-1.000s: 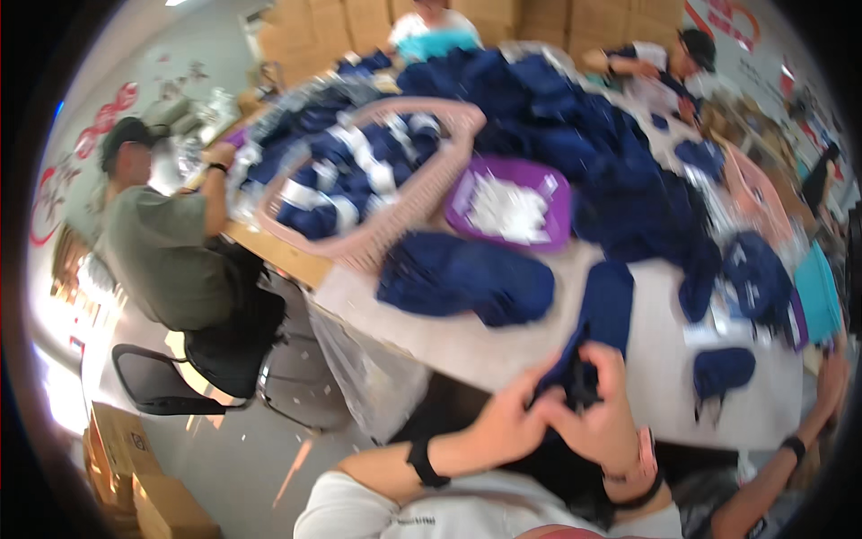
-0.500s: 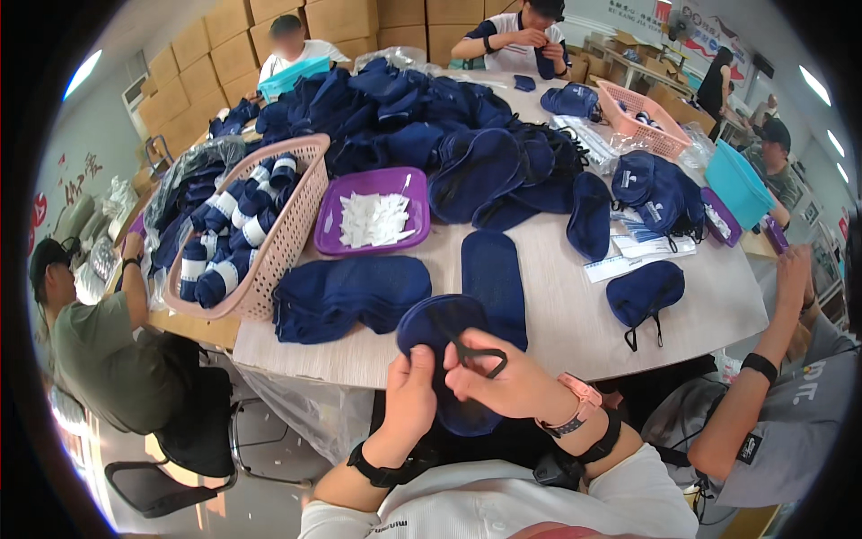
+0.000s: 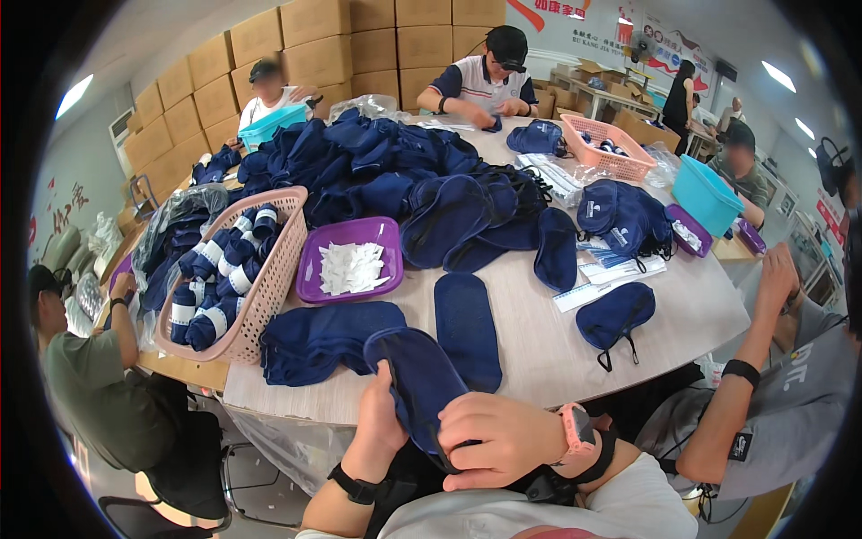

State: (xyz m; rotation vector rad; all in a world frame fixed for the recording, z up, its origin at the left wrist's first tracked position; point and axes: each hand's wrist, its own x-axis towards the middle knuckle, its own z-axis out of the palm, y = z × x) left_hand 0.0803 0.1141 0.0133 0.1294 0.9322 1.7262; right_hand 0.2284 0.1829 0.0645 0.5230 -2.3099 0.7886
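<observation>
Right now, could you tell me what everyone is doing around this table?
The person wearing the camera holds a navy sleep mask in both hands at the table's near edge: left hand at its side, right hand closed over its lower end. More masks lie piled across the table, beside a pink basket of rolled ones and a purple tray of white slips. Other people sit around it.

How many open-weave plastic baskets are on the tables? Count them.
2: a pink basket of rolled items at the table's left, and a pink basket at the far right. Others may be hidden.

We wear a white short-sleeved top, a black band at our left hand (image 3: 379, 429), a pink watch with black strap at our right hand (image 3: 503, 440).
</observation>
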